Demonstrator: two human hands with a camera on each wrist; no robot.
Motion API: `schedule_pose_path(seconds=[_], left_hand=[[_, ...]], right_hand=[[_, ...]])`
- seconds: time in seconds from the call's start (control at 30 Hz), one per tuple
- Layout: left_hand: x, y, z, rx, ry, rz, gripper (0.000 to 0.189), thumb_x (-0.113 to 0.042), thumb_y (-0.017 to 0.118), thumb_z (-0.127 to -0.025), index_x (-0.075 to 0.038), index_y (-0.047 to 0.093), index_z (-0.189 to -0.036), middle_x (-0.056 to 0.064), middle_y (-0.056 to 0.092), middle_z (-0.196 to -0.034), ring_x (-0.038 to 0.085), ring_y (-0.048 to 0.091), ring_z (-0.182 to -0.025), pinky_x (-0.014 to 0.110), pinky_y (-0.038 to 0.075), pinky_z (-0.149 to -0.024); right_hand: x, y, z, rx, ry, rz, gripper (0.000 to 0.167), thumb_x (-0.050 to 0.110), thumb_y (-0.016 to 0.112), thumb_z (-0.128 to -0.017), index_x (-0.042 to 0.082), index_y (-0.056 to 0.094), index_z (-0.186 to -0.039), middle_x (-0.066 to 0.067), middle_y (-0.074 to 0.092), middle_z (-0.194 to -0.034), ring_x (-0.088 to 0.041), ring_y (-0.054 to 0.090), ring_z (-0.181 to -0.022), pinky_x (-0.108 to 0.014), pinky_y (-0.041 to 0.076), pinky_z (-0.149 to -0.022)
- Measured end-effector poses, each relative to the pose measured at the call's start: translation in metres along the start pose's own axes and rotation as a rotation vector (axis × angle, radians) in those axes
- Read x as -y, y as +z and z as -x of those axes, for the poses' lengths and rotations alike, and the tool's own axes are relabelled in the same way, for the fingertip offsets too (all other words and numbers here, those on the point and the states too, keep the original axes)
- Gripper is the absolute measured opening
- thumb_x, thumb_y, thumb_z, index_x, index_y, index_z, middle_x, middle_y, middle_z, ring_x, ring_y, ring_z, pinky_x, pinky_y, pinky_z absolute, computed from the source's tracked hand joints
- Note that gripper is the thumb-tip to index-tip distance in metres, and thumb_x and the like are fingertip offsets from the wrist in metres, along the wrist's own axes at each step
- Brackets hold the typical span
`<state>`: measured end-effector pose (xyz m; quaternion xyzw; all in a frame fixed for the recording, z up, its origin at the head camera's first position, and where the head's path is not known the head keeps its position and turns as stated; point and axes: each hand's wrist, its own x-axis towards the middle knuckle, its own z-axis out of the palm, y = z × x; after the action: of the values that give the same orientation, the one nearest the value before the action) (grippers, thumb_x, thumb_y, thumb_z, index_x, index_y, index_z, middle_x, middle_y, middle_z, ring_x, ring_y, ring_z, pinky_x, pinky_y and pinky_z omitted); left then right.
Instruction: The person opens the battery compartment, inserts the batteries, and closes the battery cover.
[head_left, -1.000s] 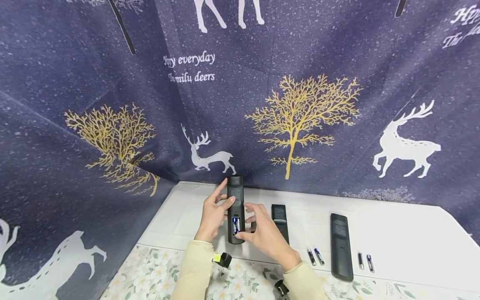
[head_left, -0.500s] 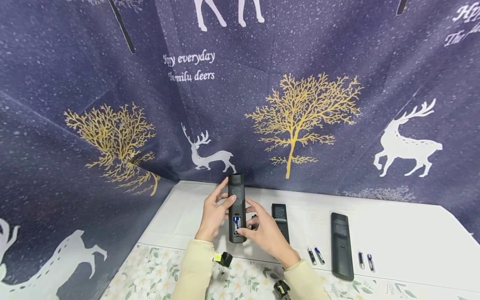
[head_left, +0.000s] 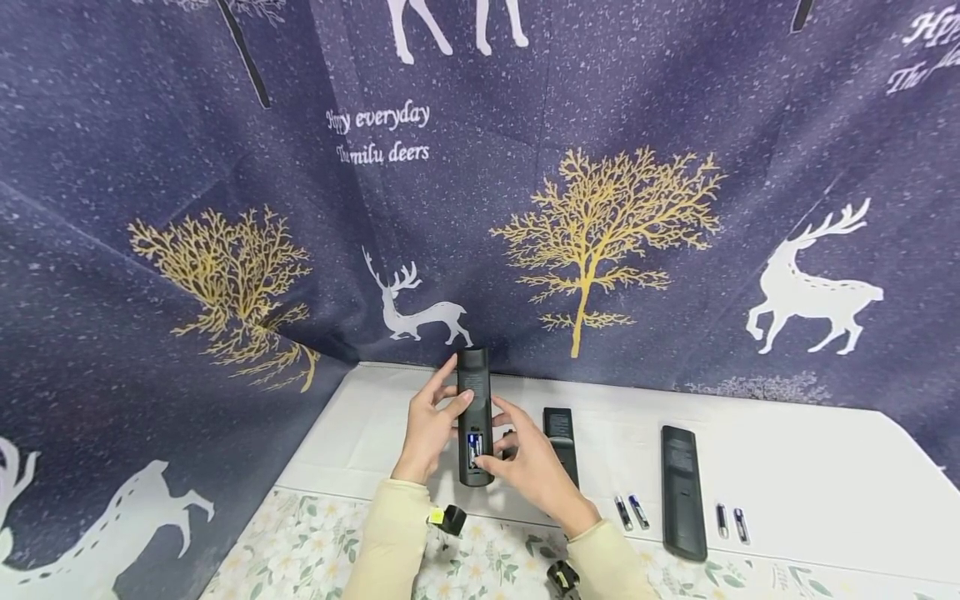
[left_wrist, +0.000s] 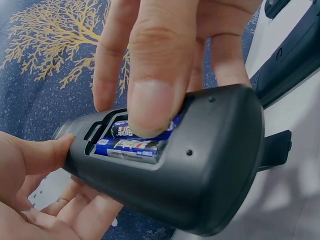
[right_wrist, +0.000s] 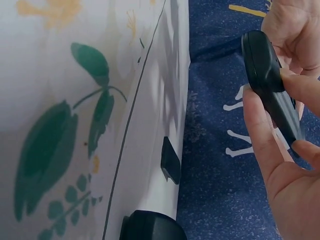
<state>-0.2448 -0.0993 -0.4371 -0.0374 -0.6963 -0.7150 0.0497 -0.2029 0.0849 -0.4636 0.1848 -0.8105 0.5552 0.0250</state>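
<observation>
My left hand grips a black remote control, held tilted up with its back facing me. In the left wrist view, its battery compartment is uncovered and two blue-and-silver batteries lie side by side in it. The right hand presses its thumb down on the upper battery, hiding part of it. Behind the remote, the right fingers brace its other face, as the right wrist view shows. A small black cover piece lies on the white table just beyond the hands.
Right of my hands lies a second black remote, partly behind the right hand. Farther right is a third remote. Loose batteries lie in pairs, one pair left of the third remote, another right of it. A patterned curtain hangs behind the table.
The right thumb has shifted slightly upward along the compartment onto the battery, and the remote has edged slightly right. During the last half second almost nothing moves.
</observation>
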Motion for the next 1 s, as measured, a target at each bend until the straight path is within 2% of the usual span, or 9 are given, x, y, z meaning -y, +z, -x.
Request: schedule_pose_path(seconds=[0.23, 0.37, 0.6, 0.77, 1.0], left_hand=[[-0.002, -0.001, 0.001, -0.011, 0.0, -0.018, 0.064, -0.009, 0.07, -0.104, -0.03, 0.051, -0.161, 0.018, 0.066, -0.124, 0.025, 0.074, -0.084, 0.039, 0.062, -0.068], [-0.002, -0.002, 0.001, -0.025, -0.003, -0.012, 0.064, -0.009, 0.071, -0.104, -0.029, 0.05, -0.161, 0.017, 0.066, -0.122, 0.023, 0.074, -0.085, 0.038, 0.062, -0.068], [-0.002, -0.003, 0.001, -0.045, -0.014, 0.002, 0.064, -0.009, 0.071, -0.104, -0.027, 0.049, -0.162, 0.015, 0.066, -0.121, 0.023, 0.074, -0.087, 0.038, 0.062, -0.069], [-0.003, -0.003, 0.002, -0.032, -0.01, 0.009, 0.064, -0.009, 0.07, -0.104, -0.026, 0.048, -0.162, 0.016, 0.066, -0.122, 0.025, 0.075, -0.087, 0.038, 0.063, -0.068], [-0.004, -0.003, 0.002, -0.045, -0.017, 0.008, 0.064, -0.009, 0.071, -0.103, -0.03, 0.051, -0.16, 0.014, 0.066, -0.12, 0.021, 0.072, -0.083, 0.03, 0.056, -0.061]], right_hand=[[0.0, 0.001, -0.001, 0.005, 0.008, 0.02, 0.091, 0.021, 0.086, -0.093, 0.011, 0.033, -0.166, -0.009, 0.058, -0.136, -0.018, 0.068, -0.101, -0.031, 0.061, -0.077], [-0.001, 0.0, -0.002, -0.022, -0.003, 0.049, 0.085, 0.027, 0.084, -0.095, 0.01, 0.038, -0.164, -0.008, 0.061, -0.134, -0.017, 0.068, -0.101, -0.031, 0.06, -0.077], [-0.001, -0.015, -0.011, -0.07, -0.038, 0.119, 0.064, 0.01, 0.078, -0.099, 0.005, 0.049, -0.155, -0.011, 0.068, -0.128, -0.02, 0.071, -0.101, -0.033, 0.061, -0.078], [-0.004, -0.022, -0.019, -0.053, -0.025, 0.233, 0.061, 0.006, 0.081, -0.096, 0.002, 0.055, -0.151, -0.012, 0.066, -0.124, -0.026, 0.071, -0.103, -0.04, 0.062, -0.084], [-0.014, -0.025, -0.027, 0.07, -0.006, 0.472, 0.059, 0.015, 0.084, -0.094, 0.004, 0.06, -0.146, -0.01, 0.064, -0.126, -0.03, 0.067, -0.113, -0.049, 0.058, -0.092]])
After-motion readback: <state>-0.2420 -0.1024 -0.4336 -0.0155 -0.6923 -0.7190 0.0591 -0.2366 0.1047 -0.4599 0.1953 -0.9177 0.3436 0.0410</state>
